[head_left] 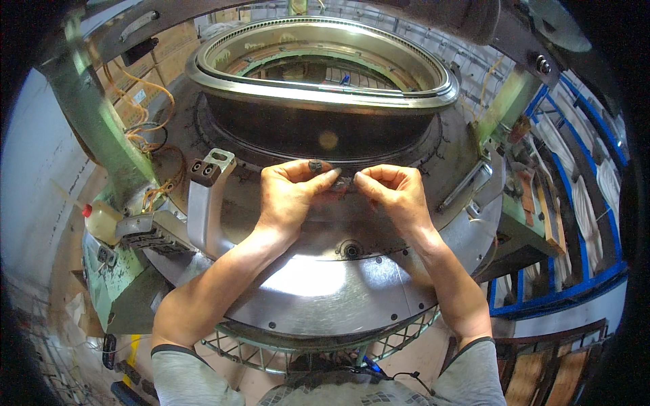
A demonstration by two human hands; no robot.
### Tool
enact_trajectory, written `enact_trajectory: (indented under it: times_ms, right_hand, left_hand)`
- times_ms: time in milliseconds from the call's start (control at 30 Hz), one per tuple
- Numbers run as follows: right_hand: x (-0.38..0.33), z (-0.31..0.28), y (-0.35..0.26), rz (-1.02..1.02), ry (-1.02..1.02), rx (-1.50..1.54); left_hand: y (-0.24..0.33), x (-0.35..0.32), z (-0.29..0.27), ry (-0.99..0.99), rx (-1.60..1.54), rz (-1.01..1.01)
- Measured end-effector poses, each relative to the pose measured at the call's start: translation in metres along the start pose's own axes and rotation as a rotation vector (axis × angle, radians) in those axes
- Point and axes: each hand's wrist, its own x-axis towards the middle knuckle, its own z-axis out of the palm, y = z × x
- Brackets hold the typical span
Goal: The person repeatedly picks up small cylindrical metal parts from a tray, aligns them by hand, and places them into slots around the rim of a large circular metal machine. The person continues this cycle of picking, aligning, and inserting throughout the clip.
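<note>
Both hands are raised close together over the round metal machine bed, in front of a large upright metal ring (318, 100) with a bright rim. My left hand (288, 196) is closed, and a small dark, blunt-ended piece (315, 165) shows at its bent index finger. Thumb and index finger of my right hand (401, 196) are pinched together. In the narrow gap between the two sets of fingertips is a small dark, thin bit (344, 183). Whether both hands hold that same bit I cannot tell, as the fingers cover most of it.
A grey bracket (206, 203) with a two-holed block rises left of my left forearm. Green posts (101, 115) flank the ring. A plastic bottle with a red cap (101, 222) stands at the left. Blue racking (575, 294) with white material is at the right.
</note>
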Motion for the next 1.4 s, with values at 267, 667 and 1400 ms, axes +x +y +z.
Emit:
enact_trajectory:
  times_ms: [267, 667, 1400]
  right_hand:
    - [0.004, -0.004, 0.001, 0.111, -0.119, 0.145]
    - [0.005, 0.003, -0.036, -0.444, 0.193, -0.566]
    - [0.07, 0.047, -0.033, -1.033, 0.667, -0.837]
  left_hand:
    - [0.0, 0.0, 0.002, -0.059, -0.027, 0.007]
    - [0.006, 0.002, -0.001, 0.0, -0.041, 0.035]
    - [0.0, -0.003, 0.003, -0.103, -0.113, -0.008]
